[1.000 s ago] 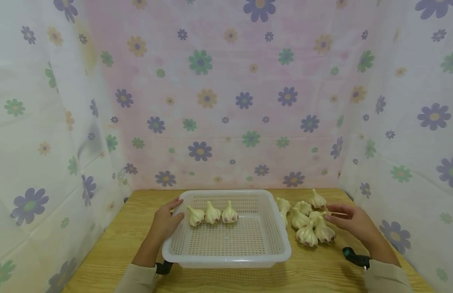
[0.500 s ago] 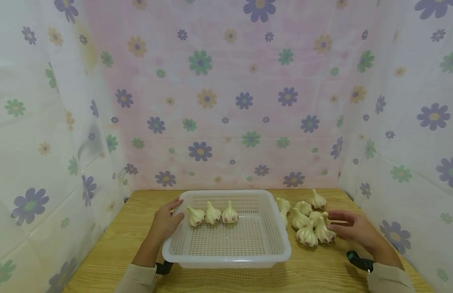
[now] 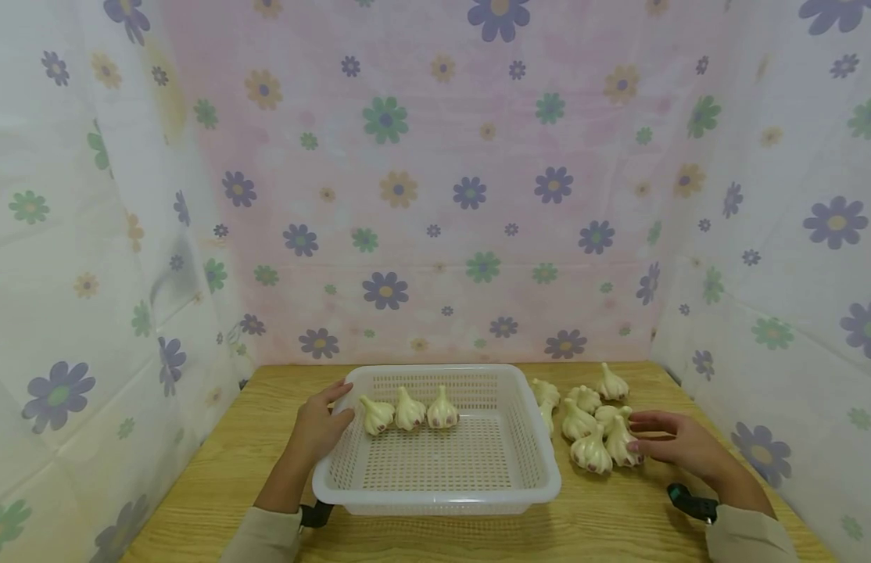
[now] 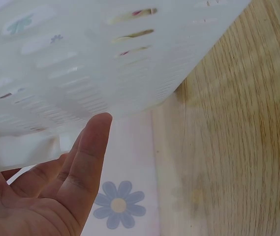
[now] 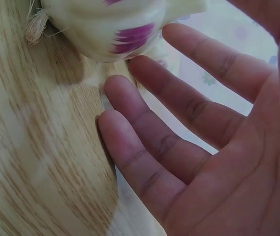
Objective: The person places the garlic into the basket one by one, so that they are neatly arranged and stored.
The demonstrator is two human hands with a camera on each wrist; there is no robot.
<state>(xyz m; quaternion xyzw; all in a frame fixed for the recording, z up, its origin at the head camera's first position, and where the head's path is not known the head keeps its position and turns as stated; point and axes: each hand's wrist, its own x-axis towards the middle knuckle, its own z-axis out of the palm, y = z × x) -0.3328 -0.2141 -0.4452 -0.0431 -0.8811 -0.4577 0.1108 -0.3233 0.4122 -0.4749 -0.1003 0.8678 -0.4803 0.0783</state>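
A white plastic basket [image 3: 435,497] with slotted walls stands in the middle of the table, three garlic bulbs [image 3: 410,412] in a row inside it. My left hand [image 3: 319,422] holds its left rim, thumb over the top; in the left wrist view the fingers [image 4: 93,142] lie under the rim against the outer wall. To the right, my right hand [image 3: 689,446] reaches the nearest garlic bulb [image 3: 621,444] of a cluster, thumb tip at its side. The right wrist view has extended, spread fingers [image 5: 140,152] beside that purple-streaked bulb [image 5: 95,29].
Several more garlic bulbs [image 3: 578,421] lie close together right of the basket, two of them partly behind its wall. One bulb [image 3: 611,383] sits at the back of the group. A flowered cloth [image 3: 435,195] encloses the wooden table [image 3: 217,461] at the back and sides.
My right hand has come down from the rear bulbs to the front right one, which now leans slightly left. The left hand and the basket have stayed in place.
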